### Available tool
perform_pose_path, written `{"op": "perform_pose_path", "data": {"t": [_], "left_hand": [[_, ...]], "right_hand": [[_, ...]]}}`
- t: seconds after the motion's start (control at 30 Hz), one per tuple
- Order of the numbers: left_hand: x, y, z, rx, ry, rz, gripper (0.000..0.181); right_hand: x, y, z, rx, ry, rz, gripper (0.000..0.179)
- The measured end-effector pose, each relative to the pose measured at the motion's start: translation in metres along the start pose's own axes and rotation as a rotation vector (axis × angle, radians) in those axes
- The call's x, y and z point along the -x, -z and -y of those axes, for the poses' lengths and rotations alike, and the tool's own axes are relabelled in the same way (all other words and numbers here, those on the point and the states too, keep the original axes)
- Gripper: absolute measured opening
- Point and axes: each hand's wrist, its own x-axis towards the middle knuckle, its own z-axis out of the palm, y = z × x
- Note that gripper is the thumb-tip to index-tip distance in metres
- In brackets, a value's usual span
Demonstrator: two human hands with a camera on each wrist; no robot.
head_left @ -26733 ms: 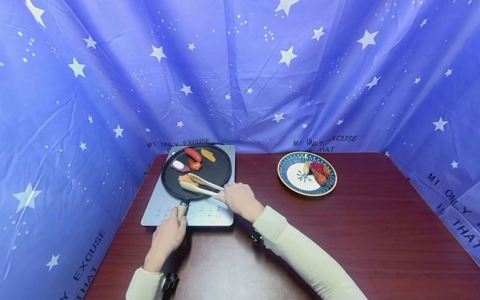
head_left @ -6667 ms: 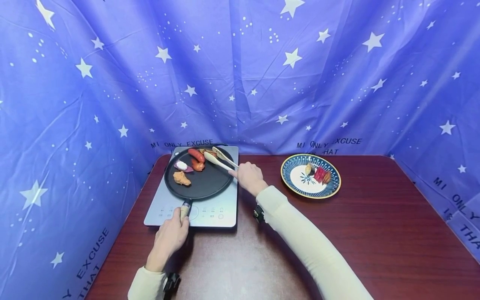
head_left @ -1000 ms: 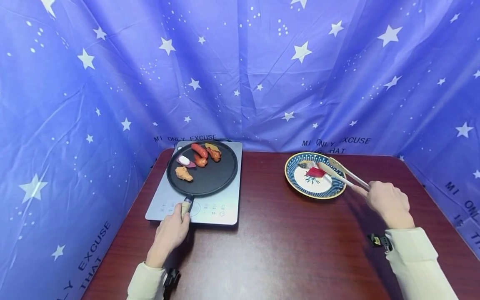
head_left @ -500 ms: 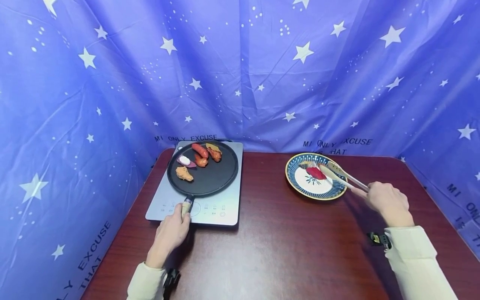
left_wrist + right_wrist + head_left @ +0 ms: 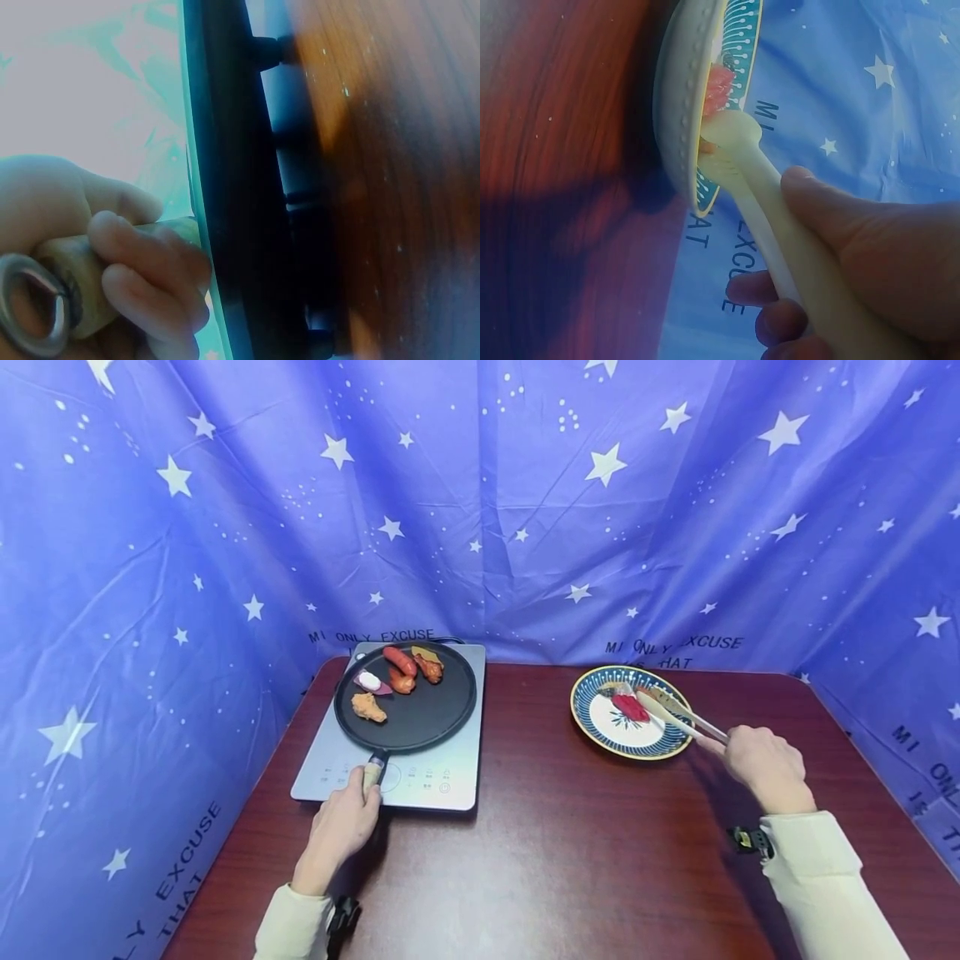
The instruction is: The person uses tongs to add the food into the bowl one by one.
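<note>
While the right hand (image 5: 767, 768) grips tongs (image 5: 678, 721) | a sideways nudge could displace red food (image 5: 631, 708) (centre right); | left hand (image 5: 342, 824) clasps pan handle (image 5: 371, 774), lower left

The pan handle (image 5: 372, 775) in the left hand (image 5: 341, 825) looks like smooth wood, with a metal ring (image 5: 22, 264). Past that hand, the frying pan (image 5: 427, 718) is dull. The tongs (image 5: 799, 255) in the right hand (image 5: 768, 768) look like smooth plastic; the plate (image 5: 679, 105) at their tips is bumpy outside. Under both hands, the table (image 5: 540, 827) looks like shiny wood. Beyond them, the curtain (image 5: 502, 560) is wrinkly cloth.
</note>
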Motion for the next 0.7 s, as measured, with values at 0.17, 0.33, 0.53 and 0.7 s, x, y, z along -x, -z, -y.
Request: {"op": "perform_pose_path", "data": {"t": [0.17,0.33,0.53,0.7], "left_hand": [[0.0,0.0,0.0,0.001,-0.009,-0.008,0.038],[0.001,0.0,0.0,0.0,-0.013,-0.008,0.039],[0.0,0.0,0.0,-0.005,-0.011,-0.004,0.039],[0.001,0.0,0.001,-0.003,-0.012,-0.004,0.039]], "right_hand": [[0.001,0.0,0.002,0.018,-0.023,0.047,0.067],[0.004,0.0,0.004,0.024,0.026,0.052,0.061],[0.01,-0.002,0.004,0.024,0.096,0.028,0.064],[0.013,-0.001,-0.001,0.008,0.094,0.026,0.062]]}}
